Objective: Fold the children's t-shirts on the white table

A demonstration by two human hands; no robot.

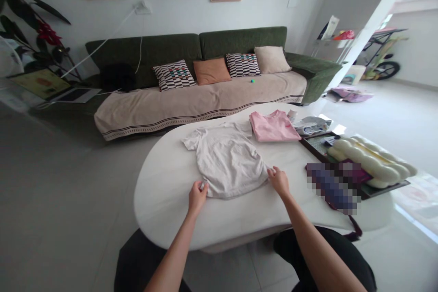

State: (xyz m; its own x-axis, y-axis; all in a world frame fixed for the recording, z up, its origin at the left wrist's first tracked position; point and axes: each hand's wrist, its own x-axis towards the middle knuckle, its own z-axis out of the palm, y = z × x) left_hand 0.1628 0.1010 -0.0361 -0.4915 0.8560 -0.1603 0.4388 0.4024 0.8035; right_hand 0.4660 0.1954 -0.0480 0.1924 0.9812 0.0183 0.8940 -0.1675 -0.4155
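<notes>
A light grey T-shirt lies spread on the white table, its sleeves toward the sofa and its hem toward me. Wrinkles run across its middle. At the hem's left corner, my left hand pinches the cloth between thumb and fingers. My right hand grips the hem's right corner in the same way. Beyond the shirt's upper right side rests a folded pink T-shirt, touched by neither hand.
On the table's right stand a dark tray, a puffy cream tissue-box cover and a blurred-out dark item. Crumpled packaging lies behind them. A green sofa with several cushions stands beyond; a laptop is at left.
</notes>
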